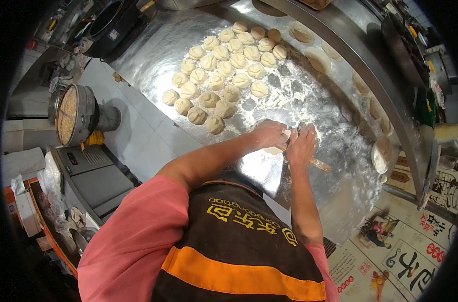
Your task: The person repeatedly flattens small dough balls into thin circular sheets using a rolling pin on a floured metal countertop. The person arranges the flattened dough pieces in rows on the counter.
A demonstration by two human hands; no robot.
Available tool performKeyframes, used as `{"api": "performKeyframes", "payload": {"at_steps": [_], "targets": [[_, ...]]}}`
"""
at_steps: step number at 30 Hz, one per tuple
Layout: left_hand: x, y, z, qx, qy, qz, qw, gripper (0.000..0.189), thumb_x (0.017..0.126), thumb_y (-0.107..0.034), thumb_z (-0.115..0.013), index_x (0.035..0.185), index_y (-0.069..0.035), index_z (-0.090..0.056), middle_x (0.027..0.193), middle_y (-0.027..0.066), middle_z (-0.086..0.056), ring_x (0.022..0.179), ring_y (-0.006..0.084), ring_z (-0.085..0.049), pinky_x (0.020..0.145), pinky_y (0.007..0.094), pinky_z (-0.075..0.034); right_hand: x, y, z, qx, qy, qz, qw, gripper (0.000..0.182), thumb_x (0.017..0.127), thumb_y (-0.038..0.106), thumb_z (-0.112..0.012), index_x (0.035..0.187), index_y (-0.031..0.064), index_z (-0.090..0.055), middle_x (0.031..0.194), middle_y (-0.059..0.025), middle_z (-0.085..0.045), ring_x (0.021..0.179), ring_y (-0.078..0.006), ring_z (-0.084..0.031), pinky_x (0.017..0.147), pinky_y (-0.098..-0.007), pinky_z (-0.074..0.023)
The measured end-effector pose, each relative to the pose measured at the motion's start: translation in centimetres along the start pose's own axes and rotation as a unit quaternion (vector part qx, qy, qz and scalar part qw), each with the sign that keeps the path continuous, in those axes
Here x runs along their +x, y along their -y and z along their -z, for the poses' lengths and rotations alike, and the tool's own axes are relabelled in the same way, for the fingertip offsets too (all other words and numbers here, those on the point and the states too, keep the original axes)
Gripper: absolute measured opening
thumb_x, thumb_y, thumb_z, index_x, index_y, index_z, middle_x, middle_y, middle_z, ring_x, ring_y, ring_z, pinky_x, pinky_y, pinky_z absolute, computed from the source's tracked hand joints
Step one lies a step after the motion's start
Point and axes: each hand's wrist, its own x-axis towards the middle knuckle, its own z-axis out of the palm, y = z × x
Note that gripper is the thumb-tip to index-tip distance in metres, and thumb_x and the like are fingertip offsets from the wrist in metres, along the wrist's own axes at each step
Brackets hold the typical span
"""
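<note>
My left hand point(268, 134) holds the edge of a piece of flattened dough point(273, 150), and a pale bit of it shows by the fingertips. Close beside it, my right hand point(303, 144) lies over a wooden rolling pin point(320, 164), palm down with the fingers stretched forward. The pin runs under that hand, and one end sticks out to the right. Both hands are low over the floured steel table point(342, 192). Beyond my left hand sit several round dough pieces point(225, 68) with creased tops, spread in loose rows.
A small bowl of flour point(381, 155) stands at the table's right side. A raised steel shelf point(349, 41) curves along the far edge. On the left are a large dark pot point(106, 22), a round steamer point(68, 113) and a grey appliance point(89, 166). A printed wall panel point(387, 241) is at lower right.
</note>
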Motion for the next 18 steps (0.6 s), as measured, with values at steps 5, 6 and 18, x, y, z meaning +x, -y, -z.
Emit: {"api": "performKeyframes", "payload": {"at_steps": [5,6,18], "targets": [[0.5,3.0,-2.2,0.003,-0.022,-0.001,1.0,0.036,0.09,-0.035,-0.055,0.098,-0.004,-0.07,0.101,0.0215,-0.069,0.098,0.0401,-0.064,0.09,0.0462,-0.049,-7.0,0.3,1.4,-0.02,0.055,0.072,0.996,0.045,0.096,0.029,-0.053,0.133,0.003,-0.05,0.14,-0.0207,-0.046,0.133,-0.043,-0.038,0.109,-0.0587,-0.026],[0.6,3.8,-2.8,-0.063,-0.057,0.017,0.996,0.029,0.088,-0.025,-0.055,0.1,-0.003,-0.069,0.104,0.0221,-0.068,0.1,0.0399,-0.063,0.091,0.0455,-0.049,-9.6,0.2,1.7,-0.029,0.038,0.091,0.995,0.046,0.095,0.029,-0.054,0.132,0.0025,-0.05,0.139,-0.0207,-0.047,0.133,-0.0436,-0.038,0.108,-0.0593,-0.0269],[-0.5,0.7,0.7,0.015,0.026,0.015,0.999,0.033,0.084,-0.025,-0.055,0.103,-0.002,-0.069,0.103,0.0216,-0.068,0.1,0.0408,-0.064,0.094,0.0469,-0.047,-1.2,0.2,0.2,-0.009,0.015,0.048,0.999,0.045,0.097,0.03,-0.051,0.135,0.0068,-0.051,0.14,-0.0205,-0.047,0.133,-0.0413,-0.039,0.109,-0.0587,-0.0262]]}}
